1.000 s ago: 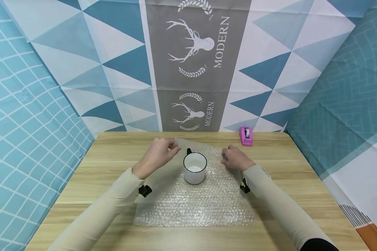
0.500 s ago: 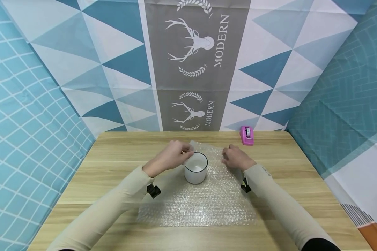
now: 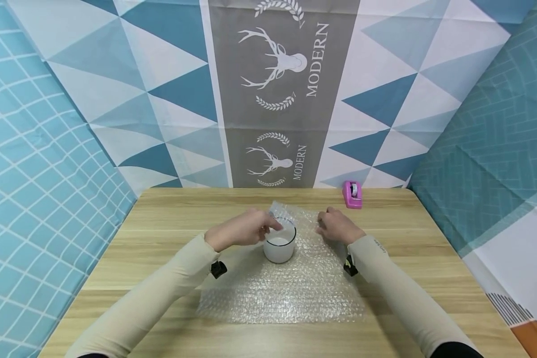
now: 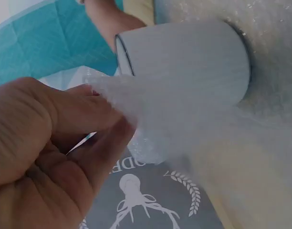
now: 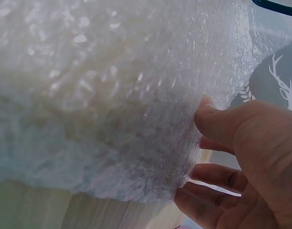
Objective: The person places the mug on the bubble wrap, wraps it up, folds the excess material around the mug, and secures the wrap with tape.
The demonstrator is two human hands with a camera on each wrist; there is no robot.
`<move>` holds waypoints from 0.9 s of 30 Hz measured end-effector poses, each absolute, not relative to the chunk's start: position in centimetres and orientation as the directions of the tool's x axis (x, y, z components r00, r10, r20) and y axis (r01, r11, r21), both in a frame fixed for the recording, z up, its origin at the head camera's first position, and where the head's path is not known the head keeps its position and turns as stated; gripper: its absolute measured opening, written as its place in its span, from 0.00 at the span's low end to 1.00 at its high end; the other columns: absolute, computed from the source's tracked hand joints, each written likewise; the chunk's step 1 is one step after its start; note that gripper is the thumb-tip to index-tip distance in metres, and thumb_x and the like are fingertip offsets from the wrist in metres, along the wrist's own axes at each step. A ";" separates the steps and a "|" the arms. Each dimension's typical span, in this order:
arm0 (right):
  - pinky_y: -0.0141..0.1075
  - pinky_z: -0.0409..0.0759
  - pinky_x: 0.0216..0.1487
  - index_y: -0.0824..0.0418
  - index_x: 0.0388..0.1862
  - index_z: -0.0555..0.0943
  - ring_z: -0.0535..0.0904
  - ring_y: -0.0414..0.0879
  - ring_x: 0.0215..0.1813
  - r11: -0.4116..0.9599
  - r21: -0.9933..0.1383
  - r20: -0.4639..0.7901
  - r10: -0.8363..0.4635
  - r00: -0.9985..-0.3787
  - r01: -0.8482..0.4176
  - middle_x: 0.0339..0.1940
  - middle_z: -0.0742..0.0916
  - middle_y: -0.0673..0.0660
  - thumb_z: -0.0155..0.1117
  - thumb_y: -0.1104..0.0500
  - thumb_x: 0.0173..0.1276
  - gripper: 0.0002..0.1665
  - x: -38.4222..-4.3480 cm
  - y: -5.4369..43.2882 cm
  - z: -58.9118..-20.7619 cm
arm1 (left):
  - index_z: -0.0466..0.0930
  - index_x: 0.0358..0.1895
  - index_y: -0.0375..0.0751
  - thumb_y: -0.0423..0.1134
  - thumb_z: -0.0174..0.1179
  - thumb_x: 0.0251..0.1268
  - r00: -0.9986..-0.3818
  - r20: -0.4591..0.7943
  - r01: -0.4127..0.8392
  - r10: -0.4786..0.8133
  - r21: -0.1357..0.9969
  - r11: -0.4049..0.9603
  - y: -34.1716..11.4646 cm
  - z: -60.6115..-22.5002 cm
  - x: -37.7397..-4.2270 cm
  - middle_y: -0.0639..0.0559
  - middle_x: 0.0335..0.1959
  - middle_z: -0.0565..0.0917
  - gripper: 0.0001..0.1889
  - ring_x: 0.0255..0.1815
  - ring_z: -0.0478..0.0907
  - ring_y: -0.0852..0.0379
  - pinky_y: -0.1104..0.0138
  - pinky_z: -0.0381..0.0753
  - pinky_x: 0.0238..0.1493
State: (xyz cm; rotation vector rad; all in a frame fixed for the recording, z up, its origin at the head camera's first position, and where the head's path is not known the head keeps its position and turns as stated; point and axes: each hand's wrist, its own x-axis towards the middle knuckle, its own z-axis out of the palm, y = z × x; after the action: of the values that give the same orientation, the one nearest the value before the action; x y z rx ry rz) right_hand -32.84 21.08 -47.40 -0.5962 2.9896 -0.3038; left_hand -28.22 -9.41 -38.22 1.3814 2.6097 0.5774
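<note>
Squarely upright on 1 clear sheet of bubble wrap (image 3: 286,301), back of its middle: 1 white mug (image 3: 279,253) with a dark rim, mouth up, long axis vertical. Handle hidden, direction impossible to tell. Beneath, 1 wooden table (image 3: 170,214), parallel to the near edge of the wrap. Pinched between thumb and fingers of the left hand (image 3: 246,229): a lifted part of the wrap, up over the mug's rim. Gripped by thumb and fingers of the right hand (image 3: 337,227): the wrap's right edge. Farther back and to the right, 1 pink tape dispenser (image 3: 352,202), long axis front to back. Behind, on 1 gray band of cloth (image 3: 232,99), 2 deer-head prints, antlers to the left.
</note>
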 end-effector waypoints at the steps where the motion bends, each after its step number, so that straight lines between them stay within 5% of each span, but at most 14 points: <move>1: 0.52 0.84 0.54 0.66 0.53 0.83 0.81 0.56 0.46 0.904 -0.209 -0.038 -0.389 -0.920 -0.373 0.47 0.83 0.65 0.70 0.53 0.71 0.20 -32.9 21.1 -47.5 | 0.87 0.55 0.37 0.13 0.59 0.54 -0.560 0.058 0.778 0.826 0.379 0.501 -9.4 -38.3 -28.2 0.46 0.52 0.90 0.27 0.44 0.88 0.55 0.71 0.86 0.47; 5: 0.52 0.83 0.55 0.66 0.54 0.83 0.81 0.56 0.47 0.903 -0.210 -0.047 -0.391 -0.919 -0.374 0.48 0.83 0.65 0.69 0.52 0.72 0.21 -32.9 21.0 -47.6 | 0.89 0.54 0.40 0.21 0.70 0.55 -0.503 0.098 0.845 0.859 0.264 0.465 -9.5 -39.0 -28.2 0.49 0.51 0.90 0.21 0.50 0.87 0.54 0.68 0.85 0.54; 11: 0.52 0.84 0.53 0.66 0.54 0.83 0.81 0.56 0.46 0.900 -0.209 -0.039 -0.398 -0.916 -0.382 0.47 0.83 0.65 0.70 0.52 0.71 0.21 -33.1 21.1 -47.6 | 0.89 0.51 0.41 0.26 0.72 0.57 -0.398 0.186 0.917 0.898 0.061 0.394 -10.2 -39.8 -28.3 0.50 0.48 0.89 0.17 0.51 0.86 0.55 0.64 0.85 0.56; 17: 0.53 0.84 0.54 0.66 0.55 0.83 0.81 0.57 0.46 0.902 -0.193 -0.033 -0.400 -0.916 -0.386 0.48 0.82 0.65 0.69 0.52 0.72 0.21 -33.1 21.4 -47.5 | 0.84 0.62 0.45 0.14 0.65 0.50 -0.404 0.081 0.909 0.911 -0.076 0.410 -10.9 -40.1 -27.9 0.51 0.61 0.86 0.34 0.65 0.81 0.51 0.60 0.81 0.66; 21: 0.54 0.84 0.54 0.66 0.56 0.83 0.81 0.58 0.46 0.910 -0.184 -0.032 -0.384 -0.923 -0.372 0.48 0.82 0.66 0.69 0.52 0.72 0.22 -33.0 21.6 -47.5 | 0.81 0.66 0.48 0.19 0.66 0.59 -0.402 0.088 0.888 0.912 -0.205 0.411 -10.9 -40.6 -27.8 0.54 0.64 0.84 0.32 0.67 0.79 0.53 0.59 0.84 0.62; 27: 0.53 0.84 0.53 0.67 0.55 0.83 0.81 0.57 0.45 0.902 -0.177 -0.031 -0.405 -0.914 -0.394 0.47 0.83 0.65 0.68 0.52 0.73 0.21 -33.0 21.4 -47.7 | 0.86 0.58 0.53 0.31 0.65 0.67 -0.319 0.178 0.863 0.931 -0.352 0.363 -10.6 -41.9 -27.9 0.58 0.62 0.85 0.19 0.65 0.80 0.54 0.61 0.84 0.54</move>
State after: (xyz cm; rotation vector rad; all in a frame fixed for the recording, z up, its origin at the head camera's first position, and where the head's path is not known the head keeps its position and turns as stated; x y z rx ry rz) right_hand -33.01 21.42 -47.69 -0.6310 2.9983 -0.2579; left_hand -27.88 -10.64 -41.90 1.9757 2.8651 -0.3422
